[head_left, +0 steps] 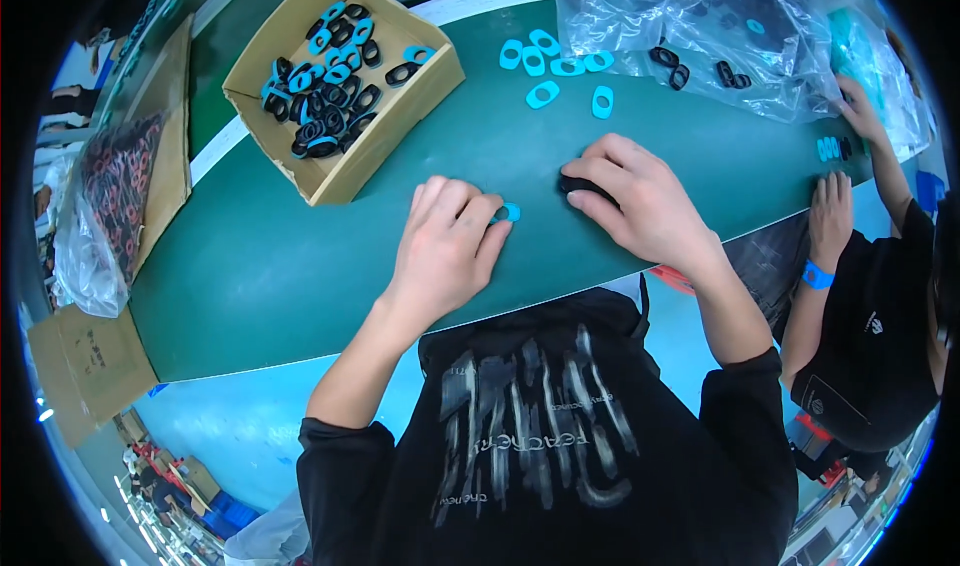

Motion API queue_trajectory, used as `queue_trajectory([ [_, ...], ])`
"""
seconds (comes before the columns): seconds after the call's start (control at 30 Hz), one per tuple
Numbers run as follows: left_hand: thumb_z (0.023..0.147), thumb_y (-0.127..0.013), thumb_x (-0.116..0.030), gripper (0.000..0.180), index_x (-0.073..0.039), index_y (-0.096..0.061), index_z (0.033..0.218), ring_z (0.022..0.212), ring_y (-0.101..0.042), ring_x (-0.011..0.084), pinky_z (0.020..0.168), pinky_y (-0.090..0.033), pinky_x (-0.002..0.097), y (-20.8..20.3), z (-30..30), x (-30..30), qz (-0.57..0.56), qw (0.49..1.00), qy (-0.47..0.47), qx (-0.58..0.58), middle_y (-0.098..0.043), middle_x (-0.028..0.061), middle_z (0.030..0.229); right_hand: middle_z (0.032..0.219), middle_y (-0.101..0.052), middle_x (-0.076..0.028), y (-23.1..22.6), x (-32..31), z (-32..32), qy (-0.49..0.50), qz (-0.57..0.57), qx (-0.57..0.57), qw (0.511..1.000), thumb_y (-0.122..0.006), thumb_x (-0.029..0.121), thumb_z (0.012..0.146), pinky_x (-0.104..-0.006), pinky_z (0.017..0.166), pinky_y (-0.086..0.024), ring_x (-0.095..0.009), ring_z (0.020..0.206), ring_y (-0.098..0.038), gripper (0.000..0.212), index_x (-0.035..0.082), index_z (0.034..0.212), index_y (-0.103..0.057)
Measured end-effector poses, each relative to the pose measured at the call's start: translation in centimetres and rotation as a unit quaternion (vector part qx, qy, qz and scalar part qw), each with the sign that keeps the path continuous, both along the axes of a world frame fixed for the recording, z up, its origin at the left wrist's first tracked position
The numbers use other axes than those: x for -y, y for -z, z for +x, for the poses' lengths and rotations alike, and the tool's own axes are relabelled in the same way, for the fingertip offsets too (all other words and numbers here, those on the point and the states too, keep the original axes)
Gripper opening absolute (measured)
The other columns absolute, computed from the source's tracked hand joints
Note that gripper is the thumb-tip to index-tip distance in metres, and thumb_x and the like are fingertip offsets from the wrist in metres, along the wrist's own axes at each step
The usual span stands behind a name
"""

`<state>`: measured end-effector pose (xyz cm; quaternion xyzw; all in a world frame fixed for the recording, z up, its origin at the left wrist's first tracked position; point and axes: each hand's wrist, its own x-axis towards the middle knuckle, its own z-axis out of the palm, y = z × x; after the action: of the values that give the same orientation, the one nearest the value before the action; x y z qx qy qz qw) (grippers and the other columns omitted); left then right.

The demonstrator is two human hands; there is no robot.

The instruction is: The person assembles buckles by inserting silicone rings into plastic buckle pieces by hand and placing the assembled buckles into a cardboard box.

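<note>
My left hand (447,234) is closed on a small turquoise oval ring (511,212), pinched between thumb and fingers just above the green table (300,286). To its right, my right hand (637,196) curls round a black oval piece (585,188), most of which the fingers cover. Ahead of my left hand stands an open cardboard box (400,116) with many black and turquoise oval rings (335,86) in it. Beyond my right hand several loose turquoise rings (542,94) lie flat on the table.
A clear plastic bag (690,16) lies at the back right, with black rings (678,76) by it. At the right, a co-worker's hands (830,216) rest near a short row of rings (830,149). Left of the table are a bag of red pieces (115,186) and cardboard (85,366).
</note>
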<state>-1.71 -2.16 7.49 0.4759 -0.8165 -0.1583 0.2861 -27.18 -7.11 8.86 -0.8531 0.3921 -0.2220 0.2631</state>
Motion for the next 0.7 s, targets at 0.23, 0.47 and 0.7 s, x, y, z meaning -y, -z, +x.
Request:
queue_trajectory([
  [0.23, 0.075, -0.082, -0.004, 0.04, 0.0, -0.067, 0.112, 0.088, -0.062, 0.0317, 0.079, -0.051, 0.0405, -1.4, -1.3, -0.9, -0.014, 0.99, -0.017, -0.139, -0.067, 0.0126, 0.098, 0.1, -0.066, -0.005, -0.5, -2.0, 4.0, 0.024, 0.414, 0.344, 0.842, -0.069, 0.002, 0.093, -0.0272, 0.08, -0.054, -0.009, 0.092, -0.065, 0.012, -0.003, 0.104, -0.066],
  [0.47, 0.073, -0.08, 0.0, 0.032, 0.0, -0.068, 0.102, 0.086, -0.06, 0.0308, 0.079, -0.049, 0.0408, -0.8, -0.7, -0.4, 0.001, 0.996, -0.028, -0.09, -0.064, 0.0116, 0.092, 0.103, -0.067, -0.004, 0.8, 1.4, -0.4, 0.176, 0.058, 0.163, 0.969, -0.069, 0.011, 0.094, -0.0273, 0.086, -0.05, -0.012, 0.094, -0.062, 0.021, 0.0, 0.113, -0.069],
  [0.7, 0.074, -0.08, -0.001, 0.024, 0.0, -0.068, 0.095, 0.088, -0.057, 0.0311, 0.081, -0.047, 0.0412, -0.6, -1.3, 0.1, 0.083, 0.994, -0.046, -0.059, -0.06, 0.0111, 0.089, 0.123, -0.062, -0.012, 3.0, 6.4, -9.2, 0.367, -0.084, -0.021, 0.926, -0.07, 0.021, 0.093, -0.0374, 0.097, -0.047, -0.026, 0.112, -0.058, 0.032, 0.01, 0.122, -0.07],
])
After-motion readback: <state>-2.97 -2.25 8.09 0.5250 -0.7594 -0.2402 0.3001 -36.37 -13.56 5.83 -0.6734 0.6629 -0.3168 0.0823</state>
